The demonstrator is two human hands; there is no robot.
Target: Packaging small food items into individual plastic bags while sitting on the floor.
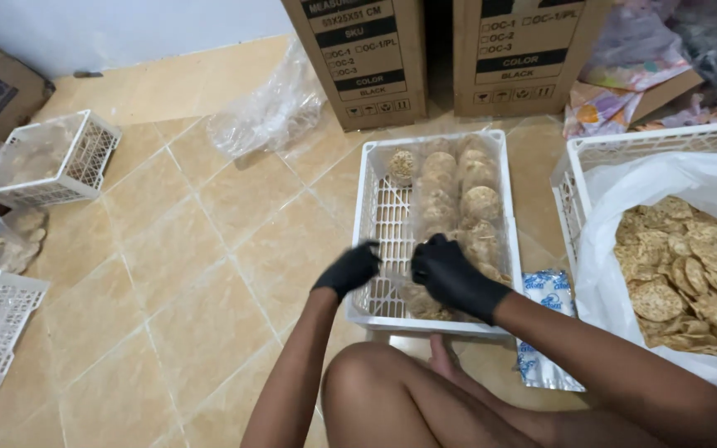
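Over the white slatted plastic crate (375,224) on the tan tiled floor (192,274), both forearms reach forward from a seated person whose bare knee shows at the bottom of the view. Left hand (350,268), in a black glove, hovers at the crate's near left part with fingers curled inward; whether it grips anything I cannot tell. Right hand (450,274), also black-gloved, is closed on the near end of a clear plastic sleeve of round tan crackers (458,203) that lies lengthwise along the crate's right side. The crackers look flat, speckled and pale brown, stacked in overlapping discs; the sleeve's near end is bunched under the fingers.

Counted: 2 gloved hands, 4 white crates in view, 2 brown cardboard boxes (358,58) standing behind the crate. 1 crate at the right (591,153) holds a white plastic bag of loose round crackers (682,274). 2 smaller white crates (51,162) sit at the left. 1 blue-and-white printed packet (545,332) lies on the floor between the 2 nearest crates, and 1 crumpled clear plastic sheet (267,112) lies near the boxes.
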